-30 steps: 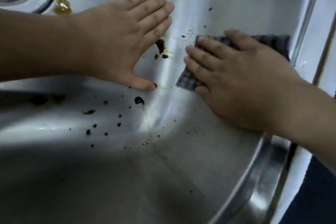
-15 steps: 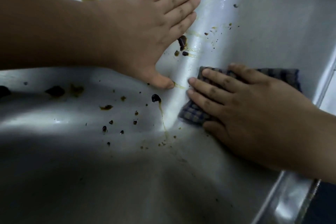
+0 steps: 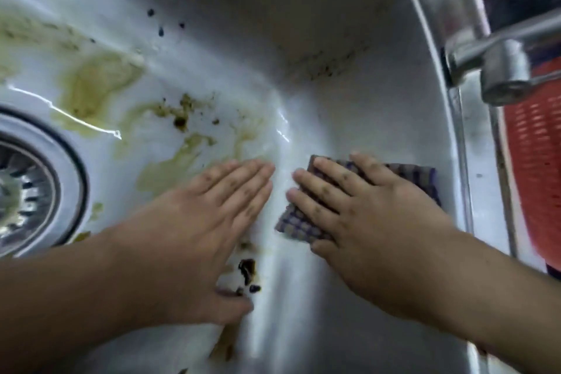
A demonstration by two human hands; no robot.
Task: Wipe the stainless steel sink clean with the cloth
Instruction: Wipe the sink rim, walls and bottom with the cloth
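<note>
Mid-wipe: right hand (image 3: pixel 373 218), fingers spread, presses cloth (image 3: pixel 299 226) on sink (image 3: pixel 349 48) wall — left hand (image 3: pixel 212 222) flat, fingers together; next, sweep toward dark crumbs (image 3: pixel 247 270).

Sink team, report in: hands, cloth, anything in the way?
Left hand flat on sink, bare. Right hand flat, pressing checked cloth to side wall. Dark crumbs beside left thumb; yellow-brown smears unwiped.

A kitchen: food-stained steel sink (image 3: pixel 349 39), drain strainer (image 3: pixel 27 191), tap (image 3: pixel 498 67), red colander (image 3: pixel 537 179).
</note>
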